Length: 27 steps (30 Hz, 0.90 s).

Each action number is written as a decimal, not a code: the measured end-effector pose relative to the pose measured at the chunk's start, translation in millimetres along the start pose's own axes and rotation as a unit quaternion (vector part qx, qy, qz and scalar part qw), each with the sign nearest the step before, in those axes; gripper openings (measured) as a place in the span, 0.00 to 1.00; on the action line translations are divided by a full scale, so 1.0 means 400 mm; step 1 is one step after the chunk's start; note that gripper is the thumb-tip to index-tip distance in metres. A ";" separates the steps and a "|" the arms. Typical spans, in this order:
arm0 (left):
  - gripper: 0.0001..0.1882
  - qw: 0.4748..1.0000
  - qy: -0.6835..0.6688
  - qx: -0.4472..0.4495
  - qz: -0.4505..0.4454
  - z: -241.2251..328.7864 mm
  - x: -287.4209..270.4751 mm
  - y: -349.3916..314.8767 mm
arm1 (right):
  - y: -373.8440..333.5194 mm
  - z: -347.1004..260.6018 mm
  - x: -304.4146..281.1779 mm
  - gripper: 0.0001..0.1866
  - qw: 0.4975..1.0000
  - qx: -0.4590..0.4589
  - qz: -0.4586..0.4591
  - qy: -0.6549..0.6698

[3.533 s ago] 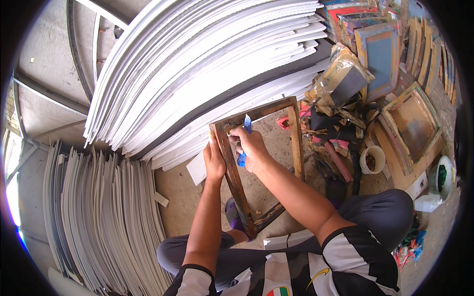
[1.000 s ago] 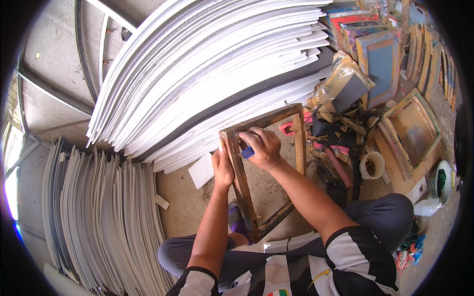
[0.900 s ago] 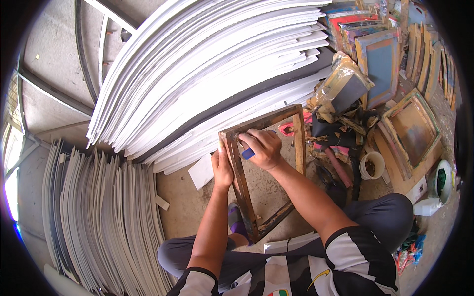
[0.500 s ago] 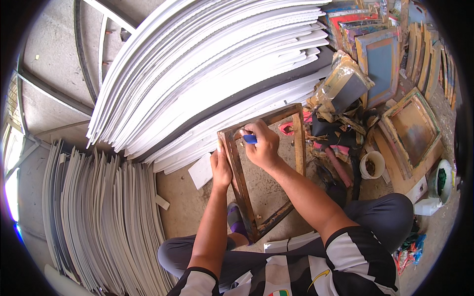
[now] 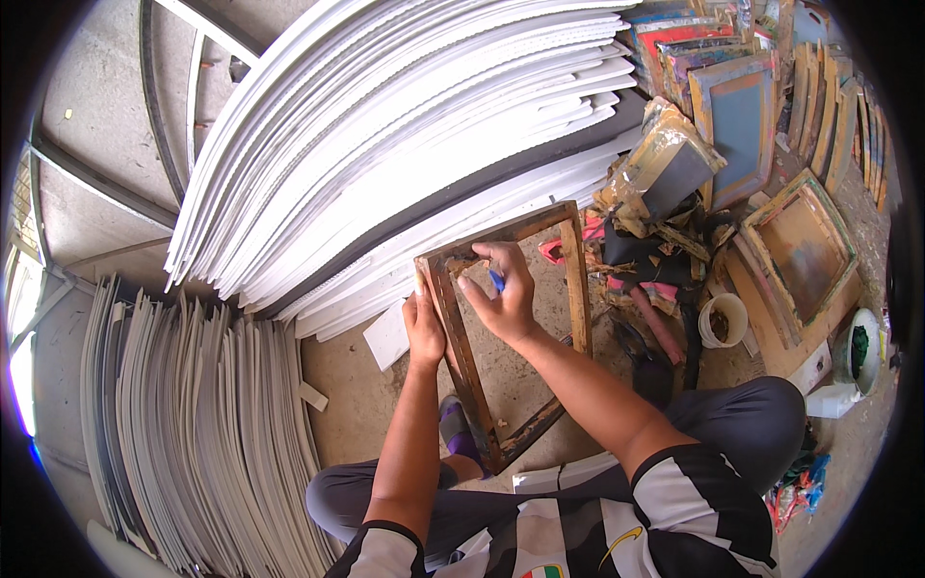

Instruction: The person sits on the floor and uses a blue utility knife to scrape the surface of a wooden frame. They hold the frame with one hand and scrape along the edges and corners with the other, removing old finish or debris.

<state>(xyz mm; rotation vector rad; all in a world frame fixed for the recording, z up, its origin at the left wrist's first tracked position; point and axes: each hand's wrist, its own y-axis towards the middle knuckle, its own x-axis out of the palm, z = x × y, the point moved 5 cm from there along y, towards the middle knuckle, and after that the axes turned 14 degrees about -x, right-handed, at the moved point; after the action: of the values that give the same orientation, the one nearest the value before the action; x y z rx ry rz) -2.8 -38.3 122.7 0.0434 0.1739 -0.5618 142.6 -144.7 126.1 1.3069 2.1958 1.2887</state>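
Frame [image 5: 464, 366] of 4 wooden bars: dark-stained, right bar paler.

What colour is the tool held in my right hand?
Blue, as far as the tool shows in your right hand; head view.

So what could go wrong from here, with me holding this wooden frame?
The blue tool in your right hand could slip toward your left hand, since both hands are near the same corner of the wooden frame; the tool's tip is hidden. The frame might also shift under pressure, and its lower corner is near your foot.
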 end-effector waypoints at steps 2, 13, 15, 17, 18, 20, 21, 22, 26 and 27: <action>0.26 1.000 0.005 0.008 0.000 0.004 0.000 -0.001 | -0.012 -0.020 0.002 0.25 0.999 -0.027 -0.011 -0.021; 0.25 0.999 -0.037 -0.005 0.001 -0.034 -0.032 -0.001 | -0.003 -0.001 0.016 0.16 0.980 -0.128 -0.059 -0.138; 0.25 0.999 -0.042 -0.008 0.000 -0.043 -0.039 0.000 | 0.007 0.006 0.014 0.11 0.985 -0.123 -0.039 -0.110; 0.25 0.999 -0.041 -0.006 0.003 -0.049 -0.046 0.001 | 0.017 0.014 0.011 0.07 0.990 -0.106 -0.014 -0.092; 0.24 0.999 -0.036 -0.005 0.007 -0.057 -0.053 0.003 | 0.018 0.022 0.012 0.05 0.992 -0.092 0.000 -0.087; 0.24 1.000 -0.028 -0.003 0.009 -0.069 -0.050 0.011 | 0.000 0.088 0.005 0.06 0.992 -0.017 0.066 -0.106; 0.24 1.000 -0.020 0.001 0.013 -0.074 -0.062 0.003 | 0.002 0.123 -0.014 0.05 0.990 0.036 0.052 -0.128; 0.24 1.000 -0.012 0.005 0.017 -0.077 -0.075 -0.006 | 0.025 0.126 -0.034 0.05 0.989 0.025 0.045 -0.138; 0.23 0.999 -0.043 -0.019 0.005 -0.084 -0.081 -0.004 | 0.028 0.094 -0.031 0.08 0.997 -0.047 0.011 -0.061; 0.23 0.998 -0.056 -0.026 0.001 -0.083 -0.077 0.000 | 0.017 0.071 -0.016 0.09 0.997 -0.076 0.010 -0.028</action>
<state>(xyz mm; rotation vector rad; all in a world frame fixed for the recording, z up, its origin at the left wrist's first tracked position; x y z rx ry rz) -33.6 -19.0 95.5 -0.0379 0.0786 -0.5564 167.4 -132.8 114.5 1.2941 2.0099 1.3797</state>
